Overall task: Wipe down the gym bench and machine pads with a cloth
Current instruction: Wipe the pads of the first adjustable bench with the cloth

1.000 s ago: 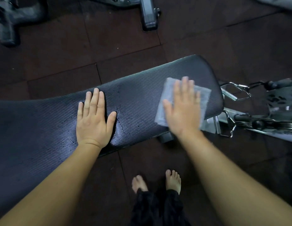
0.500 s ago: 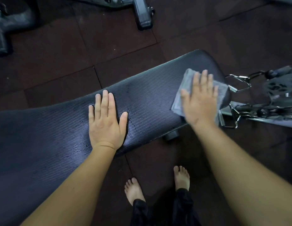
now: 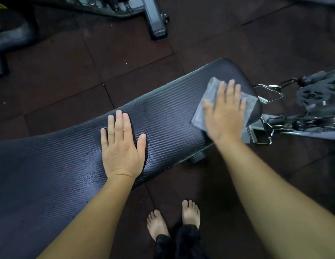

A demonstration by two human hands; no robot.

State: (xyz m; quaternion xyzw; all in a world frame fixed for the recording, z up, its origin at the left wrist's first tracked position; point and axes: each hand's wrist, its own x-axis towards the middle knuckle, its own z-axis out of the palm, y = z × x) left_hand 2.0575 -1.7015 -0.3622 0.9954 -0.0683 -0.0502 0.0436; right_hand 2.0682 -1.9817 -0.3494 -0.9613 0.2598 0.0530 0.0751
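Wiping the bench end

Right hand (image 3: 225,113), fingers flat, presses the cloth (image 3: 204,107) on the bench (image 3: 172,116) at right of frame; left hand (image 3: 121,146), fingers flat and released, likely steadies the person.

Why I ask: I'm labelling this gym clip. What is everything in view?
bench pad: one, black, ribbed, across the middle.
cloth: one, grey, on the bench pad's right end.
floor tiles: several, dark brown, all around.
machine foot: one, grey, top centre.
pulley: one, dark metal, right edge.
metal handles: two, silver, right of the bench pad.
feet: two, bare, bottom centre.
left hand: one, flat on the bench pad's middle.
right hand: one, flat on the cloth.
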